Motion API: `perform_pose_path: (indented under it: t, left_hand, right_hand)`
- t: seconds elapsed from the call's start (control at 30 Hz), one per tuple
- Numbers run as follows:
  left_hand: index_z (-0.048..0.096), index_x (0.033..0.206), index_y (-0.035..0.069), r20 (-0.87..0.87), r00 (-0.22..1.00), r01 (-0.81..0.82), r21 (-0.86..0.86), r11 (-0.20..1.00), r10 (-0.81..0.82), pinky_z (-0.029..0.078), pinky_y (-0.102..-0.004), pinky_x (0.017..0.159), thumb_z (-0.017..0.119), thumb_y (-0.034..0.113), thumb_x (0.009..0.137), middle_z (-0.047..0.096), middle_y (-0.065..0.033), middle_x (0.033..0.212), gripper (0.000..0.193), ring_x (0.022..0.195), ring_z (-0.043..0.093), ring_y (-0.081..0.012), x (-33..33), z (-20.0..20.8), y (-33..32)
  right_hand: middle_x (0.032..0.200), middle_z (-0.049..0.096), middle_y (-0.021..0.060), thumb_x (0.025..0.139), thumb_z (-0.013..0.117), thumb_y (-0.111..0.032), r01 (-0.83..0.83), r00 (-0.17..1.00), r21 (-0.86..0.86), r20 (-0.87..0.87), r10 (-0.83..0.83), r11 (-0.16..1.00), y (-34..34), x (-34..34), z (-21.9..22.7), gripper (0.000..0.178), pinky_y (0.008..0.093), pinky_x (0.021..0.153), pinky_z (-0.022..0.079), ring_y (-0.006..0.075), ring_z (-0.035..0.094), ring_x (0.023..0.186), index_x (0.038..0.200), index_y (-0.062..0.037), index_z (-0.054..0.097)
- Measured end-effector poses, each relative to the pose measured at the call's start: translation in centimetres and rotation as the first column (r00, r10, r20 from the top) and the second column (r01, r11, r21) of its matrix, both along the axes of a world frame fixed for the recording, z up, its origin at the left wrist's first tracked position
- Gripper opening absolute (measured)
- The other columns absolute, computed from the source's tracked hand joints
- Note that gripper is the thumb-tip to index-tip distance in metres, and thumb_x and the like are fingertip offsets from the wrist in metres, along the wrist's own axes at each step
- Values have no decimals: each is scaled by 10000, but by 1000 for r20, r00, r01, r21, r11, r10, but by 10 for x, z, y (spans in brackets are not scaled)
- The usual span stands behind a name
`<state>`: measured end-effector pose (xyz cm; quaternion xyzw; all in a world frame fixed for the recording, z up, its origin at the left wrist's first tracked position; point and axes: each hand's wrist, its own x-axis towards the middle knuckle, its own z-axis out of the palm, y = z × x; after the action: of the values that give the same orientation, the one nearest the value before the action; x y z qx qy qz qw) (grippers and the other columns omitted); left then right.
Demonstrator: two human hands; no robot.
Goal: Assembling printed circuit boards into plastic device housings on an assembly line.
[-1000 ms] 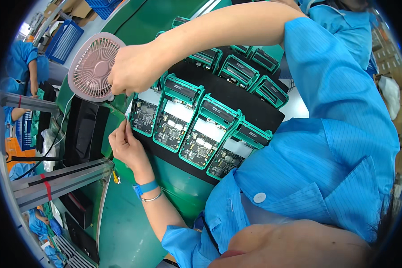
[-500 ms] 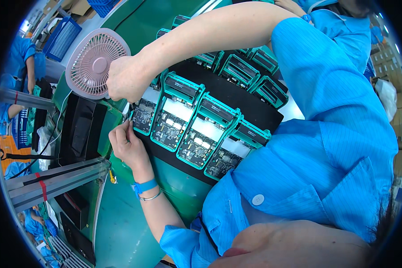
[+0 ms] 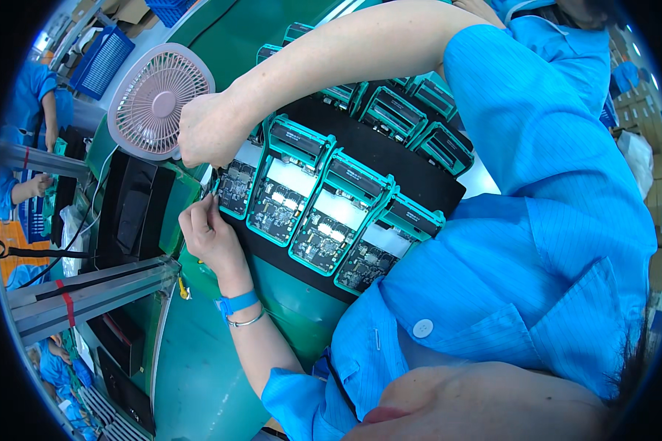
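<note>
My right hand (image 3: 212, 132) is curled closed above the far left end of a row of teal-framed circuit-board units. Its fingertips are hidden, and whatever they grip cannot be made out. My left hand (image 3: 212, 234), with a blue wrist strap (image 3: 239, 303), is closed in a pinch just below it. Those fingertips meet at a small dark item beside the leftmost unit (image 3: 235, 189), too small to name. Right of that unit stand similar ones: a second (image 3: 276, 209), a third (image 3: 320, 246) and a fourth (image 3: 368, 264), each with exposed boards and a raised teal-framed black module.
A pink fan (image 3: 163, 104) stands just beyond my right hand. More teal-framed units (image 3: 393, 114) sit farther back on the black mat (image 3: 360, 154). A metal post (image 3: 95, 298) and black trays (image 3: 134, 206) are at left on the green bench. Co-workers' hands (image 3: 33, 187) show at the left edge.
My right hand has shifted very slightly to the right, and my left fingertips are nearly in place. At the left edge, a co-worker's hand has moved.
</note>
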<state>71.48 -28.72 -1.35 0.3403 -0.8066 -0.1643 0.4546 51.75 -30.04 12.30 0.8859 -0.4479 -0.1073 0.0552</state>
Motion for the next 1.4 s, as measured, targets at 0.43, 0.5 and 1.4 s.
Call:
perform_pose_path:
  t: [0.43,0.5,1.4]
  left_hand:
    - [714,949,16,-15,1000,19,38,999,-18,530,-371,728,726,-6,893,615,-105,956,61,859,652,-264,-1,-5,-2]
    - [708,961,18,-9,1000,30,25,999,-30,528,-377,732,720,-12,894,609,-108,958,75,856,647,-272,-1,-6,-4]
    - [671,937,4,20,995,103,-31,994,-103,507,-397,725,714,-33,894,593,-125,936,72,830,621,-290,19,0,26]
  right_hand:
    - [798,735,120,759,743,-240,-60,997,-29,-55,59,998,1,3,-3,226,453,665,579,316,735,791,884,-52,740]
    - [801,734,122,760,738,-237,-52,997,-22,-50,51,998,1,2,-2,227,453,668,579,317,733,795,893,-53,739]
    - [832,730,121,770,714,-276,-71,997,-62,18,73,996,17,-2,-3,256,459,688,565,327,724,808,938,-85,742]
